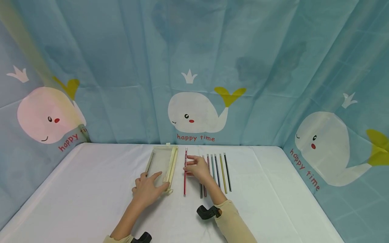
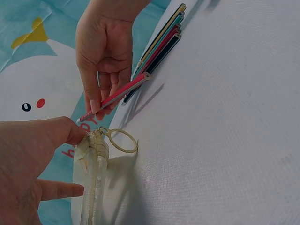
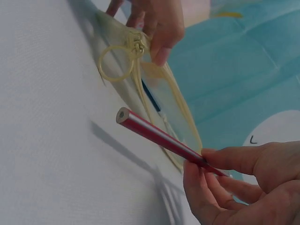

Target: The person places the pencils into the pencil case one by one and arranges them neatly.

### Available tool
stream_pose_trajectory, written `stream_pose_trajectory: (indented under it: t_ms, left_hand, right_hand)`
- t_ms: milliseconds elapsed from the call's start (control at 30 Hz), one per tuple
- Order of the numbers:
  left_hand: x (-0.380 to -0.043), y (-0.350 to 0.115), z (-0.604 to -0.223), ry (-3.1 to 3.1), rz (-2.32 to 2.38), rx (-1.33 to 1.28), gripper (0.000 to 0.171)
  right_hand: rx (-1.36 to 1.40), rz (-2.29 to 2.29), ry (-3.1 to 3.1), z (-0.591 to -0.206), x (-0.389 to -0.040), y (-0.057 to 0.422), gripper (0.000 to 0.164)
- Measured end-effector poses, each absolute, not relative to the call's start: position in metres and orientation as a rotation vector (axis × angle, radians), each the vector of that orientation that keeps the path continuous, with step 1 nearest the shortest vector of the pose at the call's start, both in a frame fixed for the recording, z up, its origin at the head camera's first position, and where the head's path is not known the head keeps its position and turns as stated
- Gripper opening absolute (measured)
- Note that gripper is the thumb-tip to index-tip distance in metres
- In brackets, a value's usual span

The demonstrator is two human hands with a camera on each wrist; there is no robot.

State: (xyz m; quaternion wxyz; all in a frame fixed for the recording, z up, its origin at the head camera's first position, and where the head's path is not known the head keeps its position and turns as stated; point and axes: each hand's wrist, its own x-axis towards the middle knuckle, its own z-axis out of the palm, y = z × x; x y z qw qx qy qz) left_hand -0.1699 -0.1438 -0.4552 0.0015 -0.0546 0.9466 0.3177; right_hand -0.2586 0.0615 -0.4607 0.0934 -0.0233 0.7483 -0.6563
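Note:
A red unsharpened pencil (image 1: 185,185) is pinched between the thumb and fingers of my right hand (image 1: 199,169); its flat end points toward the camera in the right wrist view. Left of it lies a translucent pencil case (image 1: 161,158) with cream zip edging and a zip ring (image 3: 100,65). My left hand (image 1: 148,189) grips the near end of the case, thumb at the right edge and fingers at the left. Through the case's side a dark pencil (image 3: 151,96) shows. The red pencil is held just beside the case, apart from it.
Several pencils lie in a row to the right, among them a yellow pencil (image 1: 223,173) and a black pencil (image 1: 228,172). A white cloth (image 1: 273,202) covers the table. Behind it hangs a blue curtain (image 1: 121,101) with whale prints.

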Motion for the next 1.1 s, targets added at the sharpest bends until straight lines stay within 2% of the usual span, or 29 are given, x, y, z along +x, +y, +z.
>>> stream_pose_trajectory:
  t_ms: [1100]
  left_hand:
    - [-0.17,-0.146,-0.457,2.981,0.982,-0.152,0.07]
  right_hand:
    - [-0.127,-1.918,2.236,-0.466,-0.261,0.038,0.045]
